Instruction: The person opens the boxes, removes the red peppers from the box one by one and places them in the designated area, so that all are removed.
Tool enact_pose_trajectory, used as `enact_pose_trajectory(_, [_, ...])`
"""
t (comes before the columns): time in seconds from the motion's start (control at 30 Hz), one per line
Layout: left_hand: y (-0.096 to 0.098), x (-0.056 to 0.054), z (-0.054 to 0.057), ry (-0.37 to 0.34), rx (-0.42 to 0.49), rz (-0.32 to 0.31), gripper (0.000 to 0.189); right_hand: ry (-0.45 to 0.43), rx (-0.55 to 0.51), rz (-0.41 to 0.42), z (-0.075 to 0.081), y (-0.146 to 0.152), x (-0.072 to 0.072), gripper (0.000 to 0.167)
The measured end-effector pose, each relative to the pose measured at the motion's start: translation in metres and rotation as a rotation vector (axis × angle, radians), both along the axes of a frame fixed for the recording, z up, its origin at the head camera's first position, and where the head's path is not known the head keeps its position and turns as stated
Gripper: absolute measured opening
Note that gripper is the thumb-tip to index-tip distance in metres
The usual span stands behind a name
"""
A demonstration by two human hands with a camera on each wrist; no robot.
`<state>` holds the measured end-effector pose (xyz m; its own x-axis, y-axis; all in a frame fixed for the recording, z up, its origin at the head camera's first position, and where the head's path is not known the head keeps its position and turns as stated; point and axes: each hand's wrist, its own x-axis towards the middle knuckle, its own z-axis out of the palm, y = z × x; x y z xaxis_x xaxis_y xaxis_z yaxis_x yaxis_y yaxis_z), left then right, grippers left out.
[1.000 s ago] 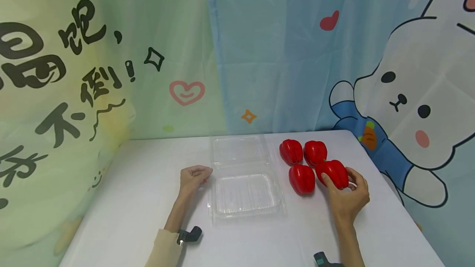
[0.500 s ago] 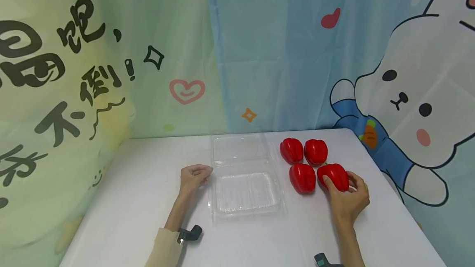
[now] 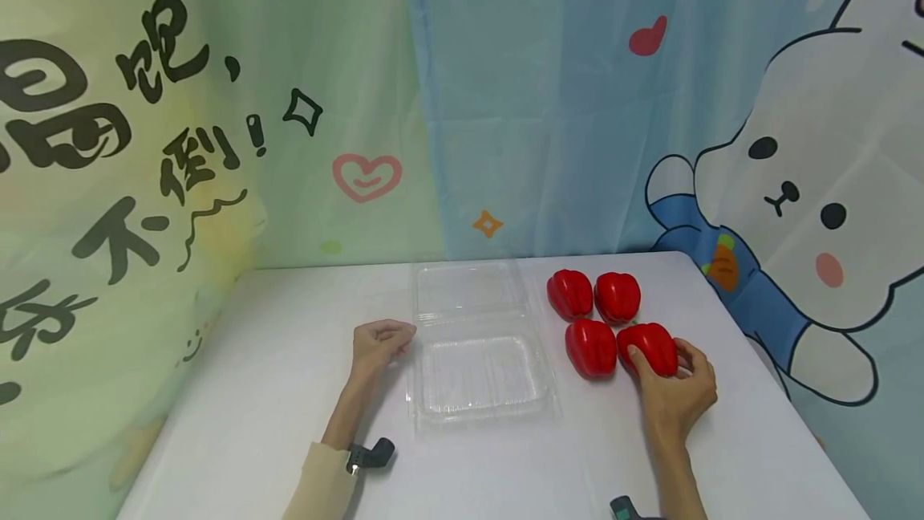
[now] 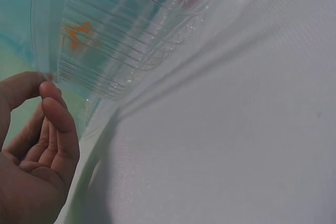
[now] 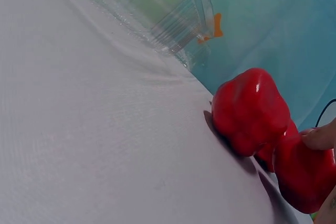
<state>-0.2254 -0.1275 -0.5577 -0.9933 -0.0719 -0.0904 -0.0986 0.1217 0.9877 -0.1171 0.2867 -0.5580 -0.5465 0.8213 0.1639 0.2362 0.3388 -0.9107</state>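
Observation:
A clear plastic clamshell box (image 3: 482,375) lies unfolded on the white table, its lid (image 3: 465,289) toward the back. At its left rim, my left hand (image 3: 377,345) pinches the edge between thumb and fingertips; the left wrist view shows the fingers (image 4: 58,114) curled at the rim. My right hand (image 3: 674,396) grips the front right red bell pepper (image 3: 647,346), thumb on its near side. In the right wrist view that bell pepper (image 5: 302,174) is at the right edge, partly hidden by the hand. Another red bell pepper (image 3: 591,349) sits just left of it.
Two more red bell peppers (image 3: 569,294) (image 3: 617,298) stand behind, close together near the back of the table (image 3: 274,392). A printed curtain (image 3: 498,103) hangs directly behind the table's far edge. Dark cameras (image 3: 371,454) are strapped to the wrists.
My right hand has brought its bell pepper slightly down and toward me, level with the pepper at its left. My left hand and the clear box stay in place; the head view shifts slightly.

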Motion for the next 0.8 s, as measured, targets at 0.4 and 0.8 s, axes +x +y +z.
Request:
enact_pose_trajectory(0.4, [0.001,0.0002,-0.0007,-0.012,0.011,0.003,0.025,0.007,0.024,0.013,-0.0062,0.001,-0.0003,0.07])
enact_pose_trajectory(0.8, [0.0027,0.0008,0.0017,-0.014,0.021,0.011,0.022,-0.015,0.019,0.002,-0.0068,-0.0012,0.0015,0.075])
